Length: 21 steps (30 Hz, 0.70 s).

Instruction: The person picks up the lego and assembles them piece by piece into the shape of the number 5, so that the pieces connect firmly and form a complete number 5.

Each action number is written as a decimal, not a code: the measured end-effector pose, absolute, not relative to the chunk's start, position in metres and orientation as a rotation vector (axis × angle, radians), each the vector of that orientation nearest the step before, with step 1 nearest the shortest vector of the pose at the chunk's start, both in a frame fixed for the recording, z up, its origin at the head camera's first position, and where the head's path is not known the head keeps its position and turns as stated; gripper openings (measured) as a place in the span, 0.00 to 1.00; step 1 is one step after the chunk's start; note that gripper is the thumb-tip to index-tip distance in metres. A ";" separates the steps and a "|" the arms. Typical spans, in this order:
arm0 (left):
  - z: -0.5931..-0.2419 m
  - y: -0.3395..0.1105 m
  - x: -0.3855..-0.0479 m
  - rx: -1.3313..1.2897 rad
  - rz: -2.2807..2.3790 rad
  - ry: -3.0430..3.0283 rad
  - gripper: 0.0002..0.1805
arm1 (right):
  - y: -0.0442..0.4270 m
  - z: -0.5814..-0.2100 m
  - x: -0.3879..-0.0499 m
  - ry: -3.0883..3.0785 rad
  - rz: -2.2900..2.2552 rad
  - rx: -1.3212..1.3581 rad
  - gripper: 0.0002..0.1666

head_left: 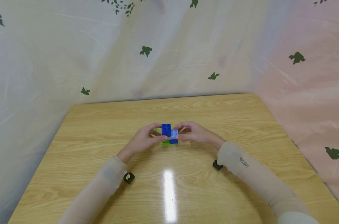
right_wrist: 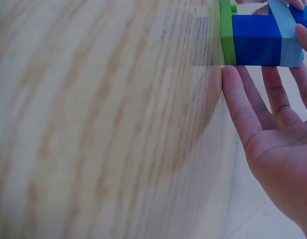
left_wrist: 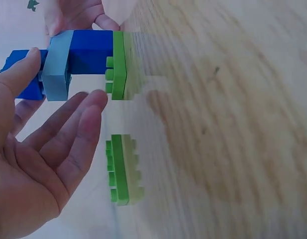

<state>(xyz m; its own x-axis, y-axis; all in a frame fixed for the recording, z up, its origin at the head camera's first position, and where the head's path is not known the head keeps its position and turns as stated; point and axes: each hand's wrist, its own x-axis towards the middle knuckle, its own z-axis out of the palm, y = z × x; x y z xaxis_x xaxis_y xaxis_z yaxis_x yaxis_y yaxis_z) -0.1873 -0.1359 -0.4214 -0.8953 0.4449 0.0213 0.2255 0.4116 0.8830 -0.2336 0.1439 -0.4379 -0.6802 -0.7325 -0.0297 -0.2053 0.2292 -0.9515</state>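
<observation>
Fingers of the left hand (head_left: 141, 138) pinch the top dark blue brick (head_left: 166, 130), thumb on its near side and forefinger reaching round its far side. The left hand's other fingers are spread below, to the left of the stack, their tips just beside its base. At the right, the right hand (head_left: 195, 133) pinches the light blue brick (head_left: 174, 133) near its right end, thumb on the near side; its lower fingers are spread, with tips just beside the lower right part of the stack. Whether those lower fingertips touch it, I cannot tell.

A pale backdrop with dark green bird shapes (head_left: 297, 58) stands behind the wood-grained surface (head_left: 102, 118). Two pale sleeves come in from the near side, the left sleeve (head_left: 93, 189) plain, the right sleeve (head_left: 258, 177) marked with dark lettering.

Between both hands, the stack stands upright on the surface. The light blue brick bridges its middle, the top dark blue brick sits over its left part, and a lower blue brick (left_wrist: 91, 52) supports its right part. Beneath them lies a green base plate (left_wrist: 119, 74), studs showing at left. A loose green plate (left_wrist: 121, 169) rests farther left, apart from the stack. Small black objects sit beside the sleeve cuffs.
</observation>
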 end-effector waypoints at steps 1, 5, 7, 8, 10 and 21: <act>-0.420 -0.136 -0.187 0.588 1.465 2.445 0.30 | 0.144 -0.438 -0.234 2.031 -1.461 -0.856 0.21; -0.417 -0.138 -0.189 0.567 1.469 2.383 0.30 | 0.143 -0.438 -0.235 2.030 -1.468 -0.846 0.21; -0.419 -0.138 -0.191 0.554 1.495 2.352 0.29 | 0.142 -0.438 -0.236 2.034 -1.467 -0.843 0.22; -0.420 -0.139 -0.192 0.548 1.510 2.337 0.29 | 0.142 -0.438 -0.236 2.035 -1.466 -0.843 0.22; -0.422 -0.139 -0.193 0.539 1.530 2.320 0.28 | 0.142 -0.439 -0.237 2.035 -1.466 -0.846 0.22; -0.427 -0.137 -0.192 0.556 1.626 2.277 0.24 | 0.143 -0.439 -0.237 2.036 -1.469 -0.853 0.22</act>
<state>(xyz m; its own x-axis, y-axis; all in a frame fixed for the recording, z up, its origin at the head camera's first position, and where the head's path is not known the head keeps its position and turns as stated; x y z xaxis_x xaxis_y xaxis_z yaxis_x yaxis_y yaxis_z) -0.1924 -0.1372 -0.4272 -0.8841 0.4671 -0.0100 0.1423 0.2896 0.9465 -0.2366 0.1425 -0.4392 -0.6877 -0.7256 -0.0253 -0.2046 0.2272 -0.9521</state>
